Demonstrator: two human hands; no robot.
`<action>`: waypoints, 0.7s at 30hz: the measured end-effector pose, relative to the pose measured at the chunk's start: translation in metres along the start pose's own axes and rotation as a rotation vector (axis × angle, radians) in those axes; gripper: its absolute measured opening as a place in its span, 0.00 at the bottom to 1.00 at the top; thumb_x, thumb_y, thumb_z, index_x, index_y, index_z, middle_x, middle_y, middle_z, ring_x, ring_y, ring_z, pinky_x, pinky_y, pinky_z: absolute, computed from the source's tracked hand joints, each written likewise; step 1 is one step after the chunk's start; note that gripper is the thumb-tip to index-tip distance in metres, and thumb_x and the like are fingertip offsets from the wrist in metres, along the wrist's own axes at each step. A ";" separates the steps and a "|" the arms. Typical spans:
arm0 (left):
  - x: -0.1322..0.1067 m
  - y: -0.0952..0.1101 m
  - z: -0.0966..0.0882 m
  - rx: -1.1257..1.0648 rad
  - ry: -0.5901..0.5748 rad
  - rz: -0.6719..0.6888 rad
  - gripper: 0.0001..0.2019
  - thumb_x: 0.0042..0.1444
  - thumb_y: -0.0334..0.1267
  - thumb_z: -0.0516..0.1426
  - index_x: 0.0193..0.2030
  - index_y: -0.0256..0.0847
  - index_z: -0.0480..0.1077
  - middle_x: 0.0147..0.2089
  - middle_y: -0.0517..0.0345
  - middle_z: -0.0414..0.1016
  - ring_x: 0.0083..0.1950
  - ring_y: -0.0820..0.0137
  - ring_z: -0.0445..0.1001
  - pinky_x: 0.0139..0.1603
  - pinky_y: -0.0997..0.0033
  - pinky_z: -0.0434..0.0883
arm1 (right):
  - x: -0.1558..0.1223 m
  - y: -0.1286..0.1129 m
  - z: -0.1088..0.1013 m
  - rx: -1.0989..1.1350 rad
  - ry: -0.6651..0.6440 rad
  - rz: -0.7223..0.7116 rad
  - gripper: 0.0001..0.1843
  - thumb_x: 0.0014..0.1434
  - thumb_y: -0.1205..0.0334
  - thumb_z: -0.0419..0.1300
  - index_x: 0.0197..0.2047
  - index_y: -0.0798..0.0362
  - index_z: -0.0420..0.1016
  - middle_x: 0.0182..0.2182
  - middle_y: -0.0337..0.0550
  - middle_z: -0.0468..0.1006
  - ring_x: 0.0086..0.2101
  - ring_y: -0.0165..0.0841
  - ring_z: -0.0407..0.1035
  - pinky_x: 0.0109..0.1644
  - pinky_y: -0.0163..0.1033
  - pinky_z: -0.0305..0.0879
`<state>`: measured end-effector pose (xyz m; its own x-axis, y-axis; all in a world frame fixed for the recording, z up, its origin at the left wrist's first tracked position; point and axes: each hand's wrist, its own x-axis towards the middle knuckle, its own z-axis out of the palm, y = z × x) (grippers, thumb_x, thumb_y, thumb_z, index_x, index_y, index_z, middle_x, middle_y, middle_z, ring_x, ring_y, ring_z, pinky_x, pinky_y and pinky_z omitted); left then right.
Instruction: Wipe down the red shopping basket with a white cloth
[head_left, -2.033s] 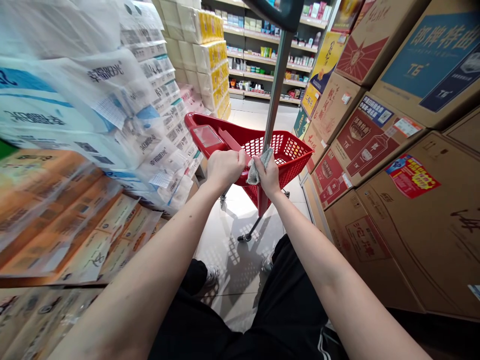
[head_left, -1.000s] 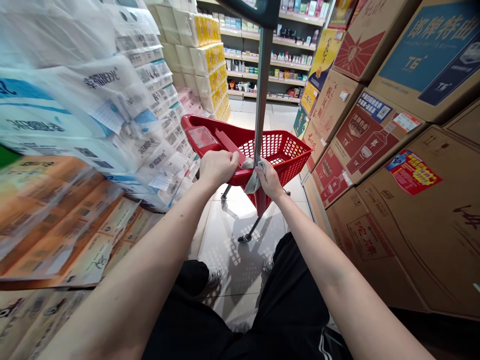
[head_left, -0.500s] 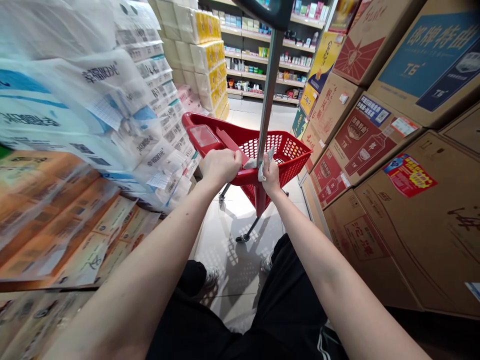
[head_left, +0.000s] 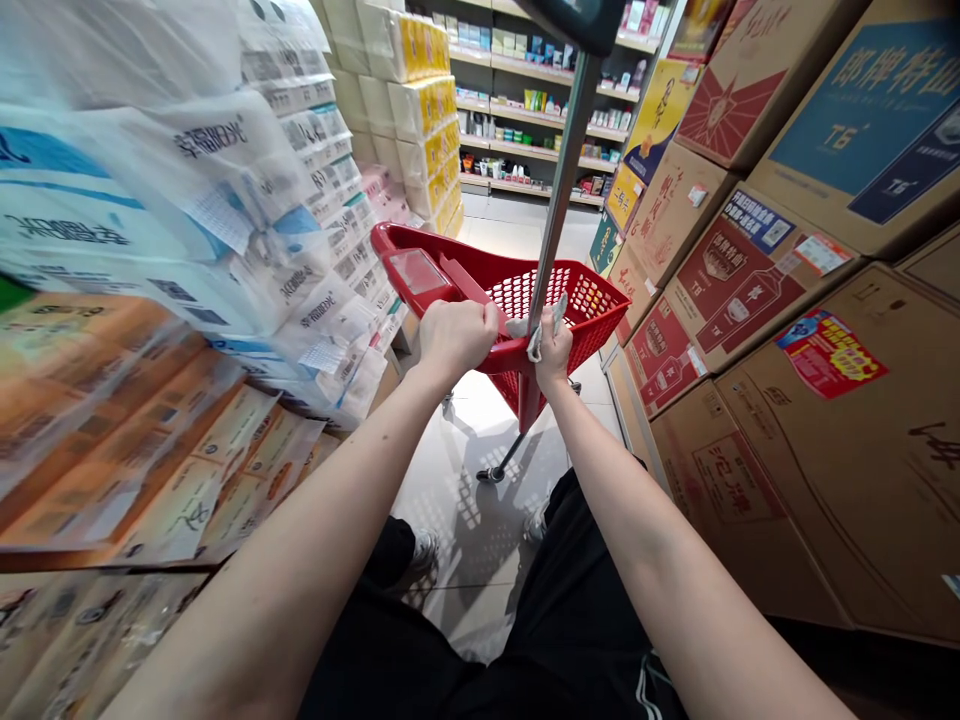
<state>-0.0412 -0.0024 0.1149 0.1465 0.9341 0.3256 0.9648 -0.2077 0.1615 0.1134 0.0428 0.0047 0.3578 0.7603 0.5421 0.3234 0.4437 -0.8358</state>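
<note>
A red plastic shopping cart with a perforated basket stands in front of me on thin legs with casters. My left hand is wrapped round its red rim, beside the panel at the near left. A grey metal pole rises from the cart's near corner to a dark handle at the top of the view. At the foot of the pole my right hand is closed on a pale cloth, pressed against the pole and rim. Part of the cloth is hidden by the fingers.
Wrapped tissue packs are stacked high at my left, with orange packs below. Cardboard cartons form a wall close on my right. Beyond the cart are shelves of small goods. A tiled floor lies between.
The cart, pole and both hands have shifted slightly to the right in view, and the pole leans a little more. Both hands keep their hold.
</note>
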 end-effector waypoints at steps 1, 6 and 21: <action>0.000 0.001 0.001 0.002 0.003 0.001 0.30 0.64 0.46 0.38 0.37 0.37 0.80 0.40 0.43 0.81 0.45 0.57 0.77 0.47 0.59 0.64 | 0.003 -0.001 0.000 0.014 0.020 0.038 0.27 0.64 0.38 0.44 0.28 0.50 0.67 0.23 0.37 0.69 0.28 0.32 0.68 0.36 0.38 0.64; 0.003 0.004 0.003 0.015 0.007 0.043 0.30 0.64 0.45 0.37 0.36 0.36 0.79 0.40 0.43 0.81 0.44 0.57 0.77 0.47 0.59 0.64 | 0.012 -0.009 -0.003 0.064 0.043 0.159 0.29 0.58 0.35 0.50 0.21 0.51 0.63 0.18 0.33 0.64 0.23 0.28 0.63 0.32 0.34 0.62; 0.021 -0.018 0.004 -0.198 -0.019 0.287 0.23 0.61 0.45 0.44 0.38 0.41 0.80 0.48 0.51 0.78 0.51 0.62 0.71 0.49 0.65 0.66 | 0.022 0.007 -0.005 0.182 0.025 0.189 0.27 0.55 0.35 0.54 0.22 0.51 0.62 0.19 0.33 0.62 0.23 0.26 0.63 0.30 0.33 0.63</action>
<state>-0.0543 0.0224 0.1154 0.4117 0.8344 0.3664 0.8227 -0.5132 0.2443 0.1278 0.0604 0.0115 0.4196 0.8268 0.3748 0.0869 0.3744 -0.9232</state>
